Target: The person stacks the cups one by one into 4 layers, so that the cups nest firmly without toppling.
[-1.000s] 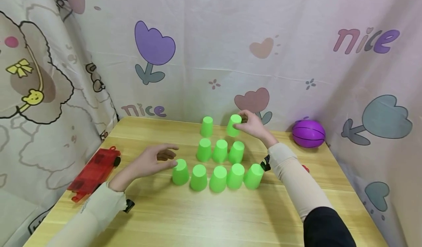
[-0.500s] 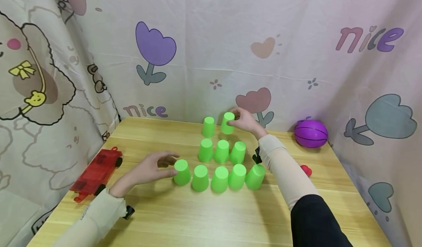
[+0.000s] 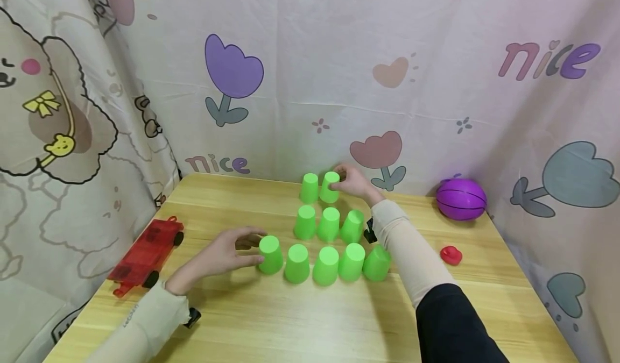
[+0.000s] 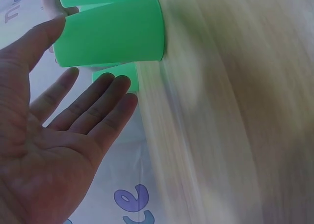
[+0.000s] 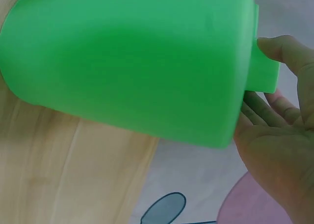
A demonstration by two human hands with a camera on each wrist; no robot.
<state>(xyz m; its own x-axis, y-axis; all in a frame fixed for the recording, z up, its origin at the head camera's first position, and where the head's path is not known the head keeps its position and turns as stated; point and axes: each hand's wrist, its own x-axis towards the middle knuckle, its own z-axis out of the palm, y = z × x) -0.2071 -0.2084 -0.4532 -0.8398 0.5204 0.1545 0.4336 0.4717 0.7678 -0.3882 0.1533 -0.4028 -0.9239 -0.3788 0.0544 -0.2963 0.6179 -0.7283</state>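
Note:
Upside-down green plastic cups stand in three rows on the wooden table. At the back, my right hand (image 3: pixel 355 182) holds a cup (image 3: pixel 330 189) between thumb and fingers, beside another back-row cup (image 3: pixel 309 189). The right wrist view shows my thumb against the held cup (image 5: pixel 265 71), mostly hidden behind a nearer cup (image 5: pixel 127 62). My left hand (image 3: pixel 224 253) is by the leftmost front cup (image 3: pixel 271 256), its thumb touching or nearly touching it. In the left wrist view the fingers of that hand (image 4: pixel 59 145) extend loosely, not wrapped around the cup (image 4: pixel 110 35).
Three cups form the middle row, with a cup (image 3: pixel 329 225) at its centre. A red toy vehicle chassis (image 3: pixel 147 253) lies at the left edge. On the right are a purple ball (image 3: pixel 461 199) and a small red object (image 3: pixel 451 255). Printed curtains (image 3: pixel 300 78) hang behind the table.
My right hand has moved left with its cup, bringing it close to the other back-row cup and lower onto the table. My left hand has stayed by the front cup.

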